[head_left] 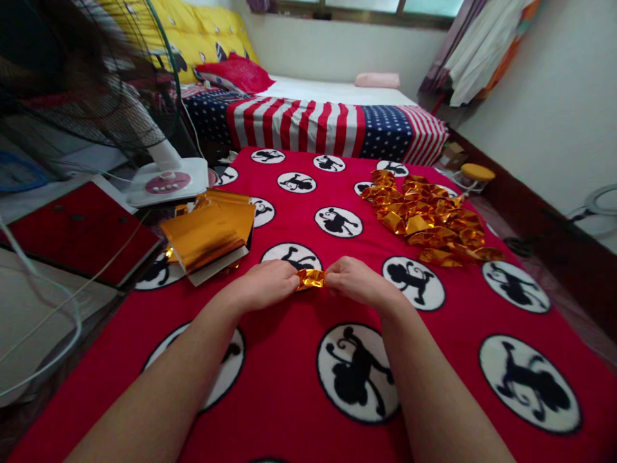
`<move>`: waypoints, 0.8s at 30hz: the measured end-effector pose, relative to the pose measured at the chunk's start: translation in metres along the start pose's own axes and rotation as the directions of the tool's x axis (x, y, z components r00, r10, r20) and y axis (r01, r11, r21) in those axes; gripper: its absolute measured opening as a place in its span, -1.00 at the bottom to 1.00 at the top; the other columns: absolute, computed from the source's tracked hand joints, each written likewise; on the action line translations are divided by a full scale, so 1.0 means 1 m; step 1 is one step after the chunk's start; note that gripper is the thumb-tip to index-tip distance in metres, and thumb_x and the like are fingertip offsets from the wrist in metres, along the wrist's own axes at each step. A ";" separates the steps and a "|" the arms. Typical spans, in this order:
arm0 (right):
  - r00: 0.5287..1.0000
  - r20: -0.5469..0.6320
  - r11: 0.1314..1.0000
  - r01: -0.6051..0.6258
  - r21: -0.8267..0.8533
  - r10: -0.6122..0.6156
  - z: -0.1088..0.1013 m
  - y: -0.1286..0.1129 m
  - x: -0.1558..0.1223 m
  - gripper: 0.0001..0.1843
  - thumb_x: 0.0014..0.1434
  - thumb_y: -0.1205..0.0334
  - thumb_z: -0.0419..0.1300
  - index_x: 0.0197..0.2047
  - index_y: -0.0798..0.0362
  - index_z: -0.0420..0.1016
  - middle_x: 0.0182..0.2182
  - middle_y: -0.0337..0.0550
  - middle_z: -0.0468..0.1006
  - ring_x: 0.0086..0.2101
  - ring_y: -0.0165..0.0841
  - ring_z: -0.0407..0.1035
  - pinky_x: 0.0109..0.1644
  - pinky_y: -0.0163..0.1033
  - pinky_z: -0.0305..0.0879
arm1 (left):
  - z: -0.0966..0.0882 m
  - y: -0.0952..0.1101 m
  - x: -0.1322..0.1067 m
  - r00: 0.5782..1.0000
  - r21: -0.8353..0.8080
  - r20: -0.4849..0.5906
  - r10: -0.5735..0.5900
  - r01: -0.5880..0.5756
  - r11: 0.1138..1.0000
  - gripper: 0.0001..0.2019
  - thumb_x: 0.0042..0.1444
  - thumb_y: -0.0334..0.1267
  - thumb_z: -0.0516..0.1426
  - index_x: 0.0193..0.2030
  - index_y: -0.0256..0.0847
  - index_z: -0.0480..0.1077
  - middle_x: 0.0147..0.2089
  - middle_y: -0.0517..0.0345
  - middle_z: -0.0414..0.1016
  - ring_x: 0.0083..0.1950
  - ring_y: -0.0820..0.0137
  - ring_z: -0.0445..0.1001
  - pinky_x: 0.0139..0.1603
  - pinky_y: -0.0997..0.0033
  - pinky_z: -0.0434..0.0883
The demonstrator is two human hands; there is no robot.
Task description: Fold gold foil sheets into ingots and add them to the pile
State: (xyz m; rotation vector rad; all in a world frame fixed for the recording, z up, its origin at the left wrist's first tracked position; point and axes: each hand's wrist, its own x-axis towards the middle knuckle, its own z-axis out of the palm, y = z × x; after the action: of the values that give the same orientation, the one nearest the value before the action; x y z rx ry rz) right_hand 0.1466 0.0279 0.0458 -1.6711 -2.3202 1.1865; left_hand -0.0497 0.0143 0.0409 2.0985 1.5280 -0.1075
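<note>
A small piece of folded gold foil paper [311,278] spans the gap between my two hands, just above the red cloth [289,347] printed with black monkeys in white circles. My left hand [270,283] is closed and pinches its left end. At the other end, my right hand [355,280] grips it the same way, fingers curled. The fingertips are mostly hidden behind the knuckles. To the left lies a stack of flat gold foil sheets [207,231]. A pile of folded gold foil pieces [424,218] rests on the cloth at the right.
A fan with a white base [168,183] stands at the left, beside a dark red panel [81,225] and loose white cables. Behind the cloth is a bed with a striped, starred cover [299,122]. A yellow-topped stool [477,172] stands at the right by the wall.
</note>
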 end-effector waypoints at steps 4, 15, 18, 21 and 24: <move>0.999 -0.025 1.000 -0.019 0.022 0.020 0.001 -0.001 0.000 -0.78 -0.01 0.22 0.05 -0.62 0.08 0.36 -0.70 -0.29 0.23 -0.61 -0.48 0.12 -0.53 -0.28 -0.11 | -0.001 -0.001 0.001 1.000 -0.002 0.002 -0.018 0.018 1.000 -0.63 0.15 -0.21 -0.10 -0.32 -0.26 0.51 -0.28 -0.04 0.58 -0.32 0.28 0.45 -0.36 0.38 0.22; 0.999 -0.043 0.989 0.020 0.148 -0.014 0.004 0.004 0.003 -0.77 -0.04 0.21 0.05 -0.65 0.08 0.31 -0.73 -0.31 0.17 -0.65 -0.50 0.05 -0.56 -0.29 -0.16 | -0.003 0.001 -0.003 0.999 0.027 0.019 -0.027 0.026 0.999 -0.62 0.19 -0.17 -0.11 -0.28 -0.21 0.51 -0.24 -0.04 0.59 -0.30 0.27 0.48 -0.37 0.38 0.20; 0.999 -0.030 0.990 0.043 0.132 -0.040 0.006 0.006 0.003 -0.80 -0.06 0.23 0.05 -0.65 0.08 0.34 -0.72 -0.30 0.19 -0.64 -0.50 0.08 -0.56 -0.29 -0.16 | -0.003 0.001 -0.003 0.999 0.038 0.008 -0.032 0.032 0.999 -0.63 0.18 -0.19 -0.11 -0.29 -0.22 0.51 -0.22 -0.05 0.59 -0.28 0.27 0.49 -0.36 0.38 0.22; 0.992 -0.126 0.994 0.037 0.099 -0.024 0.007 0.004 0.004 -0.80 -0.06 0.26 0.03 -0.66 0.07 0.29 -0.73 -0.31 0.16 -0.65 -0.50 0.05 -0.55 -0.27 -0.19 | -0.002 0.001 -0.003 0.999 0.066 -0.007 -0.046 0.047 0.997 -0.62 0.18 -0.19 -0.11 -0.26 -0.21 0.52 -0.21 -0.07 0.60 -0.29 0.25 0.50 -0.36 0.37 0.23; 0.985 -0.171 0.998 0.027 0.053 -0.017 0.007 0.000 0.003 -0.80 -0.08 0.28 0.03 -0.68 0.06 0.24 -0.75 -0.31 0.12 -0.66 -0.51 0.03 -0.54 -0.26 -0.22 | -0.001 0.002 -0.003 0.998 0.090 -0.026 -0.060 0.062 0.994 -0.60 0.19 -0.18 -0.13 -0.23 -0.20 0.53 -0.17 -0.09 0.60 -0.24 0.20 0.53 -0.34 0.35 0.27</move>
State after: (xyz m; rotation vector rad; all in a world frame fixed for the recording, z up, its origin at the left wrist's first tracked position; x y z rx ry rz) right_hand 0.1425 0.0271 0.0396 -1.6535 -2.1785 1.0482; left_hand -0.0491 0.0117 0.0432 2.1299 1.6295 -0.1789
